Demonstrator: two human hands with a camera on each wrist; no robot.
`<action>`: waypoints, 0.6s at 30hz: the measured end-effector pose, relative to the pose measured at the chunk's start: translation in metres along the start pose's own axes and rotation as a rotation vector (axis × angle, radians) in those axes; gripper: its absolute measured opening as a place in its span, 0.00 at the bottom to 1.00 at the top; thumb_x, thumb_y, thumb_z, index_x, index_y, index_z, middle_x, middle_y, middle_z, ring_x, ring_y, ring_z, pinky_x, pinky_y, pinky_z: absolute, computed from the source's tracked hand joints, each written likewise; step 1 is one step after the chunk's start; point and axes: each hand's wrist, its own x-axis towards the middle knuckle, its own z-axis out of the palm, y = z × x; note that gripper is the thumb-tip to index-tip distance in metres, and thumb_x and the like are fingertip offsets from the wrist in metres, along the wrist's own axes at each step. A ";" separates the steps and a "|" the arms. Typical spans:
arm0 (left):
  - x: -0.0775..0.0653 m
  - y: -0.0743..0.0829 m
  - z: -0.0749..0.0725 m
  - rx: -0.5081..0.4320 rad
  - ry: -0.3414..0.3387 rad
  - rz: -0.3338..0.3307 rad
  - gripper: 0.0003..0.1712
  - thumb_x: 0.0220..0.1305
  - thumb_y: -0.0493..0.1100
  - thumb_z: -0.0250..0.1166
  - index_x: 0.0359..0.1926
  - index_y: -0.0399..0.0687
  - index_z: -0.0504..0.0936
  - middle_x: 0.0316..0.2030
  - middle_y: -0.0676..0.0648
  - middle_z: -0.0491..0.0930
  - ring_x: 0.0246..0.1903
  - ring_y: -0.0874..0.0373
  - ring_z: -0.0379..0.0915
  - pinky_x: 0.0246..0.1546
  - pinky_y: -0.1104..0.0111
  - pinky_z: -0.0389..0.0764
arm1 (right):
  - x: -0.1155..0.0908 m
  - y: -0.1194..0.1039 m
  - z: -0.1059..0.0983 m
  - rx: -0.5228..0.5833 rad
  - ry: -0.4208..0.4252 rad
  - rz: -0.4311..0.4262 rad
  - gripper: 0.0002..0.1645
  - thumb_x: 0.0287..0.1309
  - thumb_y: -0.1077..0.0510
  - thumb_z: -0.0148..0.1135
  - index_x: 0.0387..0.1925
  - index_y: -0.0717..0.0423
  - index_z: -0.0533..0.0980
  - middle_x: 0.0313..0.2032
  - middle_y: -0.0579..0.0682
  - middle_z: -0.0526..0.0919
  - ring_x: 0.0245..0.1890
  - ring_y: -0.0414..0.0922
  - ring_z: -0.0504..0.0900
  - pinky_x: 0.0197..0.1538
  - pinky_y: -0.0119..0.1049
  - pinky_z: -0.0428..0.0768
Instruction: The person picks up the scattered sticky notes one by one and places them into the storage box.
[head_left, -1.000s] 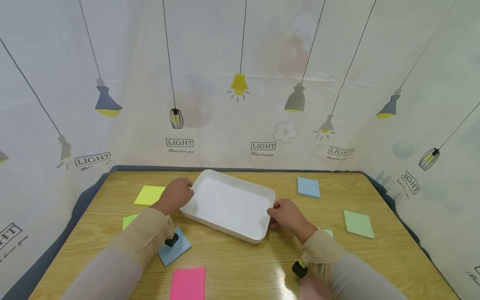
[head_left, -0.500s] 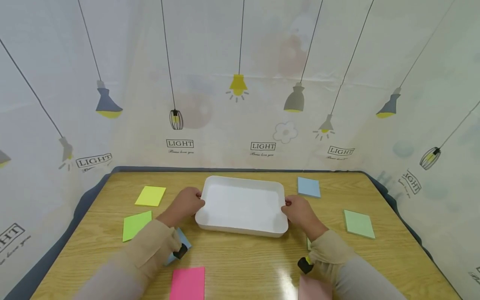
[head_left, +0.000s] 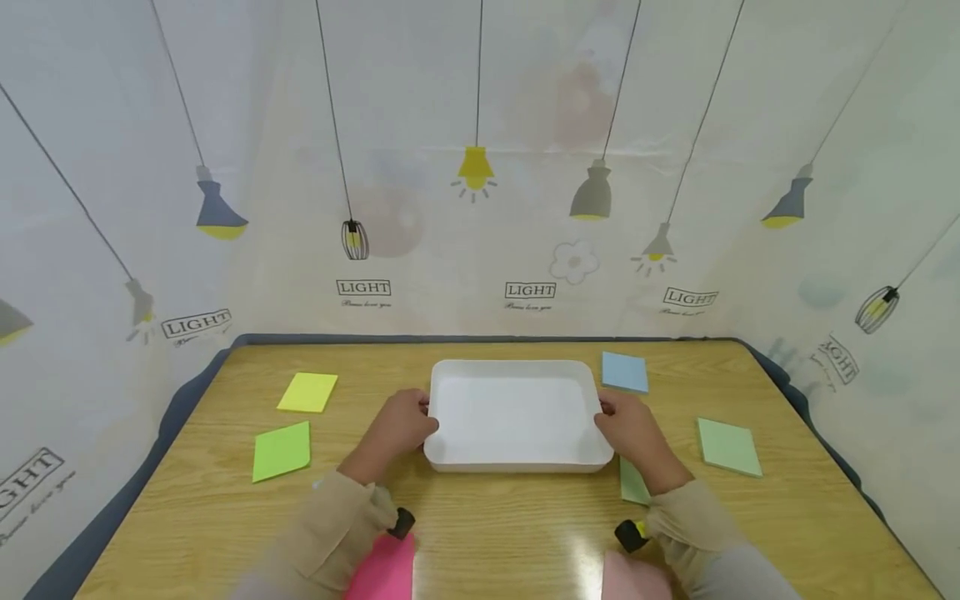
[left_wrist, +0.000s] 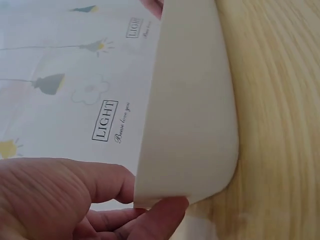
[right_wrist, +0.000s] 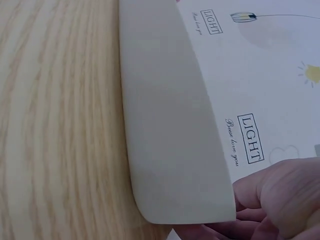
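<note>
A shallow white rectangular tray lies lengthwise across the middle of the wooden table, its long sides level with the back edge in the head view. My left hand pinches the tray's left end, thumb over the rim and fingers outside and below. At the opposite end my right hand grips the rim in the same way. Both wrist views show the tray's pale outer wall close over the wood grain, with the left thumb and fingers and the right fingers at its corners.
Square note pads lie around the tray: yellow and lime at left, blue behind right, pale green at far right. Another green pad is partly under the right arm. Pink pads lie in front.
Both hands have turned the tray from a slant to straight across the table and shifted it to the right. The left forearm now covers the blue pad at left.
</note>
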 end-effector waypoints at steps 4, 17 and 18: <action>-0.004 0.001 0.005 -0.036 0.000 0.007 0.23 0.53 0.38 0.60 0.52 0.34 0.74 0.44 0.39 0.78 0.32 0.57 0.74 0.28 0.66 0.80 | -0.002 0.006 -0.003 0.047 -0.008 -0.005 0.25 0.63 0.61 0.48 0.63 0.59 0.66 0.54 0.64 0.76 0.51 0.54 0.74 0.48 0.51 0.78; -0.009 -0.002 0.009 -0.063 0.035 0.005 0.20 0.53 0.38 0.60 0.49 0.37 0.76 0.44 0.41 0.78 0.33 0.56 0.73 0.30 0.65 0.80 | -0.002 0.019 -0.002 0.109 0.000 -0.052 0.26 0.65 0.59 0.49 0.63 0.61 0.64 0.53 0.64 0.77 0.50 0.54 0.75 0.47 0.51 0.79; -0.010 -0.002 0.010 -0.067 0.031 0.006 0.21 0.53 0.38 0.60 0.49 0.37 0.76 0.44 0.41 0.78 0.33 0.55 0.73 0.29 0.65 0.81 | -0.003 0.020 -0.002 0.117 -0.005 -0.052 0.26 0.64 0.59 0.50 0.63 0.60 0.65 0.53 0.64 0.77 0.50 0.53 0.75 0.47 0.51 0.79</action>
